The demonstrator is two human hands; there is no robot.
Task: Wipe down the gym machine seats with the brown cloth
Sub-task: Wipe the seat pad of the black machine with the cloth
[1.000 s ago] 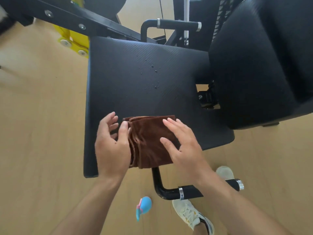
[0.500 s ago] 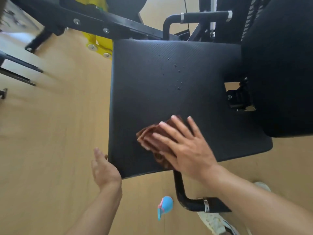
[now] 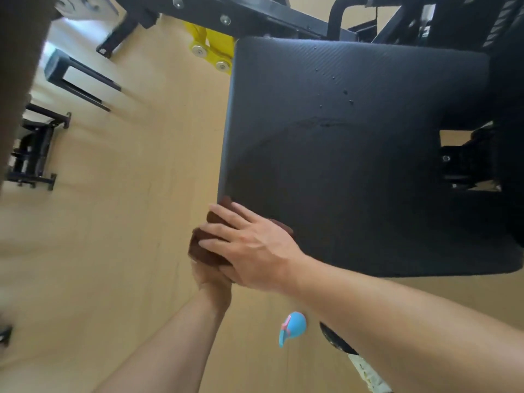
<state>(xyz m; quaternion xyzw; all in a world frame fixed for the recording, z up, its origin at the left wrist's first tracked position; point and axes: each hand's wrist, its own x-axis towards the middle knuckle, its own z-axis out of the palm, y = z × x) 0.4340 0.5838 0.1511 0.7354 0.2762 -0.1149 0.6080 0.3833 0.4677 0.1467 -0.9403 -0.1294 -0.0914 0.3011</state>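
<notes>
1. A pale wooden floor [image 3: 113, 222] fills the left and bottom of the view.
2. A large black padded seat [image 3: 354, 165] of a gym machine takes up the right half, seen from above. A few water drops [image 3: 345, 92] and a faint wet streak sit on its far part.
3. A black metal frame [image 3: 255, 12] runs across the top, with a yellow part [image 3: 215, 43] beside the seat's far left corner.
4. The right hand [image 3: 255, 248] lies flat, fingers spread, pressing the brown cloth [image 3: 204, 248] onto the seat's near left corner.
5. The left hand [image 3: 212, 279] sits under that corner, just below the cloth; whether it grips anything cannot be told.
6. A small blue and pink object [image 3: 293, 327] lies on the floor near the seat.
</notes>
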